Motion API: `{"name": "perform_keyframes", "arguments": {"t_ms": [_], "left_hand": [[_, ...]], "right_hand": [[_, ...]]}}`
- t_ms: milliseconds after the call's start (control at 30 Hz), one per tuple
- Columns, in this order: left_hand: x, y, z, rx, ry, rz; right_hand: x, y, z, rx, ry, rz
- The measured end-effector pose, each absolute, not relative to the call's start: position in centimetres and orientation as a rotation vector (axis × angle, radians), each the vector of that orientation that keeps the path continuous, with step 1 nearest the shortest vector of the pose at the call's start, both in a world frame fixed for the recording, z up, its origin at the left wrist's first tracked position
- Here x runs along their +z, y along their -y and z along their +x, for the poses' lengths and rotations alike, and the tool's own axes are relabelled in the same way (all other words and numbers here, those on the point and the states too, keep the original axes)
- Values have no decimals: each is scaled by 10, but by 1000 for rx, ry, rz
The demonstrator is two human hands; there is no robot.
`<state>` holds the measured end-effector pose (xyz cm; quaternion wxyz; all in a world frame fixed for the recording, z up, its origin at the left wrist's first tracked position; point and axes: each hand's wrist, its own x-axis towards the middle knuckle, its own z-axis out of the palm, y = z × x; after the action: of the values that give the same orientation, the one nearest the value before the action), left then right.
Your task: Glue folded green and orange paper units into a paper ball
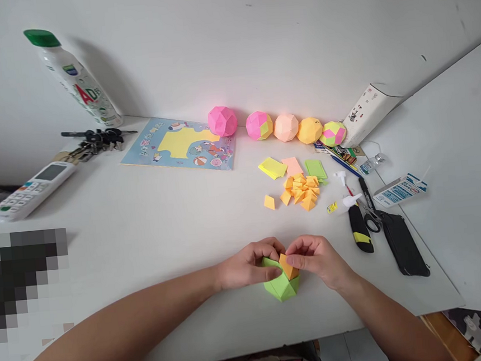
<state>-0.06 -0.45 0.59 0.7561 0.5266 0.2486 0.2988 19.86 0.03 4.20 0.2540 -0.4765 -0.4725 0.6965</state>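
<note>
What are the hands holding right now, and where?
Left hand cups the green folded-paper shape from its upper left; right hand pinches an orange paper piece on top.

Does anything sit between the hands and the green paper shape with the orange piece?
Nothing visible does. The left hand and right hand both already touch the green shape, and the right fingers pinch the orange piece against it.

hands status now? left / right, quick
Left hand: closed around the green paper model, holding it on the table.
Right hand: fingertips pinched on the orange paper piece at the model's top.
</note>
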Motion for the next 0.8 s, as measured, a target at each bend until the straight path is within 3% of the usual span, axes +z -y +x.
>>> {"name": "perform_keyframes", "arguments": {"t_ms": [600,800], "left_hand": [[4,4,0,668,-520,1155],[7,4,1,651,-547,1200]], "right_hand": [[43,5,198,1808,1360,-1340],[43,7,197,1922,1337,-1302]]}}
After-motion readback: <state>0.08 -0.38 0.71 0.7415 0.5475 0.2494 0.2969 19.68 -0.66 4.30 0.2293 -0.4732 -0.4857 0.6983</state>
